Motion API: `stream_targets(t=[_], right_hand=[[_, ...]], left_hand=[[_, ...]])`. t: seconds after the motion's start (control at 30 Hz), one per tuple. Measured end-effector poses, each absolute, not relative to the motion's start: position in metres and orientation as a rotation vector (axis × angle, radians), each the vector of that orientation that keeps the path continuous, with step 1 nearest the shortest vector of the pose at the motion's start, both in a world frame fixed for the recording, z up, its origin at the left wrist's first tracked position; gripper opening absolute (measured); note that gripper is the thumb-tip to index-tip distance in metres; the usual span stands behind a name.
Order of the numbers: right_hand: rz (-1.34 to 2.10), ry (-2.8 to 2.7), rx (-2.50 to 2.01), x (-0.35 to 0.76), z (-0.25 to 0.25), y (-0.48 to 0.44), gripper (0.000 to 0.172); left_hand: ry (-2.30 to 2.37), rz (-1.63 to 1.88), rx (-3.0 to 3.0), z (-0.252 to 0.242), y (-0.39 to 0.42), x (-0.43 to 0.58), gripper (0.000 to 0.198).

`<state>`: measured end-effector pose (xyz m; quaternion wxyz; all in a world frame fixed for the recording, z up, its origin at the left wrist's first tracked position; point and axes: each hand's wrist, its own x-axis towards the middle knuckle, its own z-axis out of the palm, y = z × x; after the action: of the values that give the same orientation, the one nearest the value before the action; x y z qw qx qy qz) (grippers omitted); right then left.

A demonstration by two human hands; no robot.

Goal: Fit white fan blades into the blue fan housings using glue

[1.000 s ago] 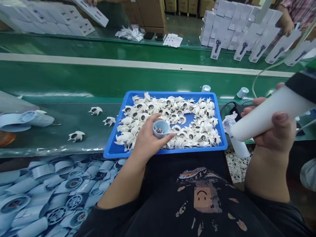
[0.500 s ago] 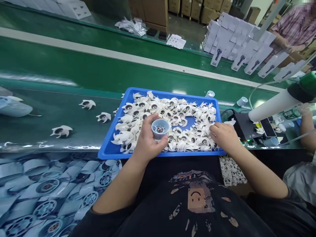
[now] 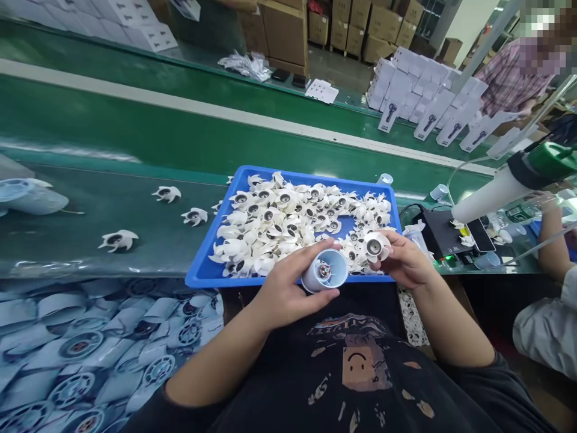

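My left hand is closed round a light-blue fan housing, a short cylinder whose open end faces up and shows a small copper-wound motor inside. To its right, my right hand pinches a white fan impeller by its blades, its dark-ringed hub turned toward the housing. The two parts are apart. Both hands are over the near edge of a blue tray, which holds a heap of white impellers with a bare patch of tray floor right of the middle.
Loose impellers lie on the green bench left of the tray. Many blue housings fill the space below left. At right are a black box, a white tube with a green end and another person's arm. White cartons stand behind.
My right hand has lifted an impeller out of the tray and brought it left. My left hand has moved right and nearer to me, with the housing tilted toward the impeller.
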<state>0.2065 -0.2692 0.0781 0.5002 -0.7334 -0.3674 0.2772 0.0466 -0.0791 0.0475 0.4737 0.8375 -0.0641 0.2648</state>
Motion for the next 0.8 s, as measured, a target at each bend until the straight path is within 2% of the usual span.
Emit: stream_targets(t=[0.1,0.2,0.3,0.37,0.47,0.67,0.73,0.8], right_hand=[[0.747,-0.869,-1.585,0.189,0.076,-0.264,0.052],[0.724,-0.914,-1.516,0.175,0.083,-0.262,0.036],[0.428,-1.222,-1.747,0.164,0.098,-0.26,0.015],[0.203,-1.446,-1.925,0.159,0.105,-0.257,0.01],[0.143,-1.581,-1.996,0.157,0.106,-0.252,0.006],[0.189,-1.52,-1.866,0.166,0.102,-0.259,0.012],[0.167,-1.498,-1.77,0.166,0.102,-0.263,0.026],[0.098,-1.526,-1.742,0.164,0.099,-0.265,0.033]], left_hand=[[-0.169,0.662,2.188,0.051,-0.086,0.047,0.065],[-0.185,0.685,2.264,0.052,-0.09,0.048,0.059],[-0.237,0.745,2.326,0.052,-0.095,0.049,0.051],[-0.274,0.841,2.354,0.051,-0.099,0.049,0.046],[-0.278,0.993,2.362,0.049,-0.105,0.048,0.045],[-0.182,0.998,2.368,0.044,-0.098,0.047,0.05],[-0.136,0.959,2.379,0.043,-0.093,0.048,0.052],[-0.117,0.935,2.372,0.042,-0.091,0.05,0.056]])
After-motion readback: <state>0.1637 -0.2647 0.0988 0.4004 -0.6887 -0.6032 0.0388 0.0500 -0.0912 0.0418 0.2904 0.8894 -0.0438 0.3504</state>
